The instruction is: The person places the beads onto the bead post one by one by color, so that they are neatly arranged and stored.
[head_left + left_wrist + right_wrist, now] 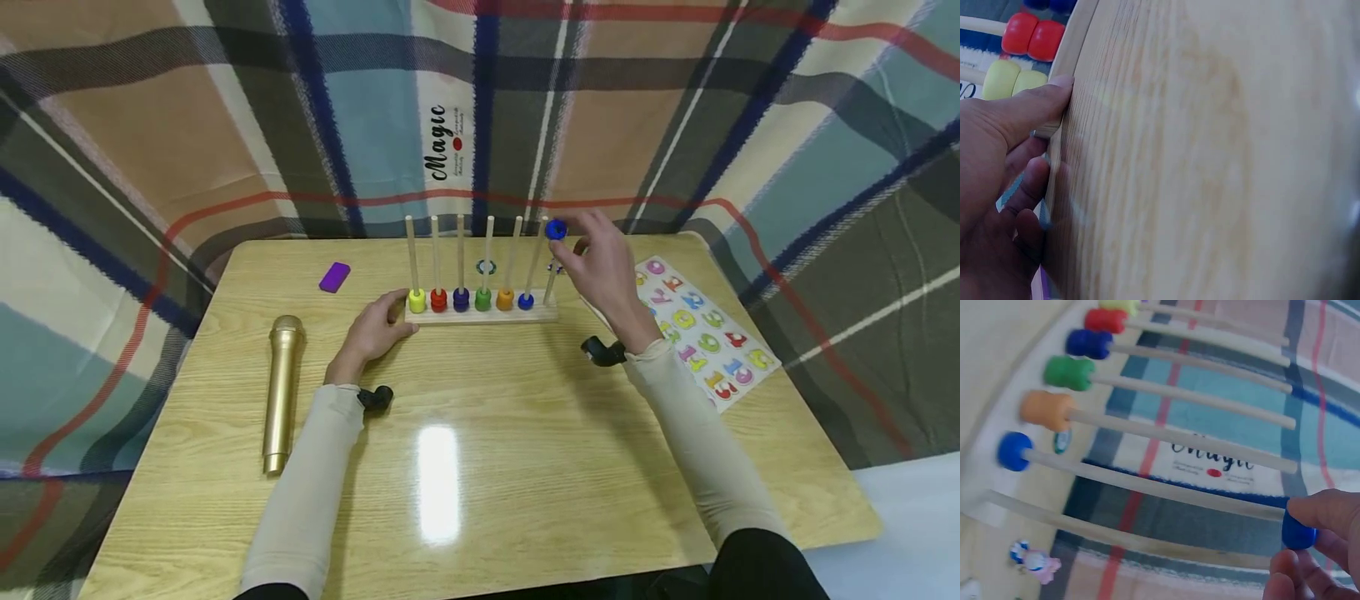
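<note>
A wooden rack (480, 315) with several upright rods stands at the middle of the table. Coloured beads sit at the rod bottoms: yellow (417, 300), red (438, 299), dark blue, green, orange and blue (526, 301). My right hand (600, 262) pinches a blue bead (556, 230) (1298, 532) at the top of the rod that carries the single blue bead (1014, 451). The rightmost rod (1116, 535) is bare. My left hand (372, 329) rests on the table, its thumb (1035, 106) pressed against the rack's left end.
A gold microphone (281, 392) lies at the left of the table and a purple block (334, 277) at the back left. A number puzzle board (701, 329) lies at the right. A plaid cloth hangs behind the table.
</note>
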Action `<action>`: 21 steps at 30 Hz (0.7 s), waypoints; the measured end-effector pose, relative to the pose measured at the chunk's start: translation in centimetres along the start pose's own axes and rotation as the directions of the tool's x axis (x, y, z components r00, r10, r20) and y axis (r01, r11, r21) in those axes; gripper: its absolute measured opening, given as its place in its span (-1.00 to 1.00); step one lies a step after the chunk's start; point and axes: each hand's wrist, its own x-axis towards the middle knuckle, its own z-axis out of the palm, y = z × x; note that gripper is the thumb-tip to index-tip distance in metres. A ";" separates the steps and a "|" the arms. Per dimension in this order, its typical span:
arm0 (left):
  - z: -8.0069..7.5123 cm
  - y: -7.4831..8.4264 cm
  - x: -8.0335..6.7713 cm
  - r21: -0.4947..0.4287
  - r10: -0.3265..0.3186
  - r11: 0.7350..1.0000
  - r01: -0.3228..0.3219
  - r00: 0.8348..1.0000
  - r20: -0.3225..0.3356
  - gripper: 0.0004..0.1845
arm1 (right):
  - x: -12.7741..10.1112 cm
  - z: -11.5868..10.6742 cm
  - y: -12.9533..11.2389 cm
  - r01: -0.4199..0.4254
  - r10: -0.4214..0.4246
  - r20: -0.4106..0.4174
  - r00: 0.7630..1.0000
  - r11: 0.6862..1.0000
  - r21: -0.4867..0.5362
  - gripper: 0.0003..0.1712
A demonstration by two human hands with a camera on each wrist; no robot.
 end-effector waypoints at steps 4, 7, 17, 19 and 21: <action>0.3 0.1 0.1 -0.002 0.005 1.000 -0.005 1.000 0.008 -0.19 | 1.4 0.1 -0.1 -0.014 0.014 0.014 1.000 1.000 0.000 -0.63; 0.4 0.3 0.1 0.004 0.004 1.000 -0.004 1.000 0.003 -0.19 | 1.7 0.1 -0.2 -0.027 0.028 0.023 0.999 1.000 -0.013 -0.61; 0.2 0.6 0.3 0.009 0.002 1.000 -0.002 1.000 0.007 -0.19 | 2.1 0.1 -0.3 -0.063 0.070 0.078 0.995 0.994 -0.088 -0.54; 0.3 0.6 0.3 0.009 0.000 1.000 -0.001 1.000 0.004 -0.19 | 2.1 0.1 -0.3 -0.065 0.077 0.114 0.991 0.992 -0.107 -0.51; 0.5 0.7 0.3 0.010 0.001 1.000 -0.001 1.000 0.001 -0.19 | 2.1 -0.1 -0.3 -0.067 0.083 0.144 0.986 0.991 -0.116 -0.46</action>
